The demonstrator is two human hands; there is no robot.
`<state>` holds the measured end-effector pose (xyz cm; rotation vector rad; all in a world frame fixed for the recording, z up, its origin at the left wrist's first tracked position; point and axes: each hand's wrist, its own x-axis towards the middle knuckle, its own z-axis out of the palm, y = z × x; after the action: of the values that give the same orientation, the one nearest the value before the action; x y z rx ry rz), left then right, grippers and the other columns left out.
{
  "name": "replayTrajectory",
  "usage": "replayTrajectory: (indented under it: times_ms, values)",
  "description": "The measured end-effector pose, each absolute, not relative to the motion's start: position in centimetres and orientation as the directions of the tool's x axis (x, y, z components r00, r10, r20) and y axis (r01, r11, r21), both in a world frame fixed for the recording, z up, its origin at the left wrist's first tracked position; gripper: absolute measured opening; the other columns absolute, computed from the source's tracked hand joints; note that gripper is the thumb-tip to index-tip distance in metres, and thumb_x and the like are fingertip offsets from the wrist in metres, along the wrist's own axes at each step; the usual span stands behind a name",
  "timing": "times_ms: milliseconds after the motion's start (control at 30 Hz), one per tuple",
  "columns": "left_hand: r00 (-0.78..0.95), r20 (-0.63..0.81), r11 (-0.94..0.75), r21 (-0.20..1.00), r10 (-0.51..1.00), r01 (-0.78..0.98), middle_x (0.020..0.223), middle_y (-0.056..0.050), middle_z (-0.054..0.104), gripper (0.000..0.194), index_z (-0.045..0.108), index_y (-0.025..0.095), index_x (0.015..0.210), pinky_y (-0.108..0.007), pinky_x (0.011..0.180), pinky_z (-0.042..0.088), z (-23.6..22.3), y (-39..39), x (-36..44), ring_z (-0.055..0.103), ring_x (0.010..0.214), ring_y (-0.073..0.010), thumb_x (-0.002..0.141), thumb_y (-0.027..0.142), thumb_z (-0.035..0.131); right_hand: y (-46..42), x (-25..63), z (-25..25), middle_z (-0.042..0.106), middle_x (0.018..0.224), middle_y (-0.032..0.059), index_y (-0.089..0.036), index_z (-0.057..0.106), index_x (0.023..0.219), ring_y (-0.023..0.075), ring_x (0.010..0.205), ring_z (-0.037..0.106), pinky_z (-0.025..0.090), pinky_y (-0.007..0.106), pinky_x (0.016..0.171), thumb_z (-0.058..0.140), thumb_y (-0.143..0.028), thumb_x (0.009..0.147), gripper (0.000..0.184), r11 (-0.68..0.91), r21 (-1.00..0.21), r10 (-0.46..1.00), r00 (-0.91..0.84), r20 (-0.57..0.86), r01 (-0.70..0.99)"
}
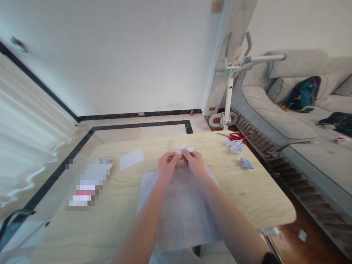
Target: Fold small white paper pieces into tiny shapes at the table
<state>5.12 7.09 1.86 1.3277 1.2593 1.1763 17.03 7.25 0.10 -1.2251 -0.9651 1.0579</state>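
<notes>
Both hands meet over the far half of the table, pinching a small piece of folded white paper (186, 149) between them. My left hand (168, 161) has its fingers closed at the paper's left side. My right hand (193, 159) grips it from the right, with the paper's upper part showing above the fingertips. The fingers hide much of its shape. Under my wrists and forearms lies a large printed sheet (181, 209), its text too blurred to read.
A blank white sheet (131, 159) lies left of my hands. To the right are red-handled scissors (237, 138), folded paper pieces (235, 146) and a small bluish folded paper (246, 163). A pixelated item is at the table's left. A grey sofa (308, 154) stands right of the table (264, 205).
</notes>
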Motion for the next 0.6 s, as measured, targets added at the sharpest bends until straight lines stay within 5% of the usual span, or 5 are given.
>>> replayTrajectory:
  times_ms: [267,600]
  values:
    - [0.074,0.015,-0.013,1.0,0.997,-0.023,0.061,-0.001,0.062,0.028,0.064,0.015,0.076,-0.021,0.044,0.038,1.81,6.96,5.02,0.05,0.044,-0.0082,0.077,0.041,0.056,7.27,17.08,0.3,0.042,0.04,-0.0033,-0.015,0.056,0.05,0.0073,0.039,0.034,0.024,0.023,0.041,0.06,-0.052,0.072,0.043,0.033,-0.988,0.97,0.243,-0.005,-0.151]
    - [0.015,0.036,-0.037,0.997,0.999,0.075,0.056,0.0,0.059,0.024,0.061,0.015,0.069,-0.021,0.046,0.037,2.34,6.83,5.2,0.049,0.044,-0.0086,0.075,0.038,0.06,7.22,17.1,0.24,0.044,0.04,-0.0017,-0.016,0.056,0.048,0.0083,0.039,0.037,0.026,0.024,0.042,0.056,-0.055,0.075,0.048,0.041,-0.996,0.975,0.221,0.023,-0.079]
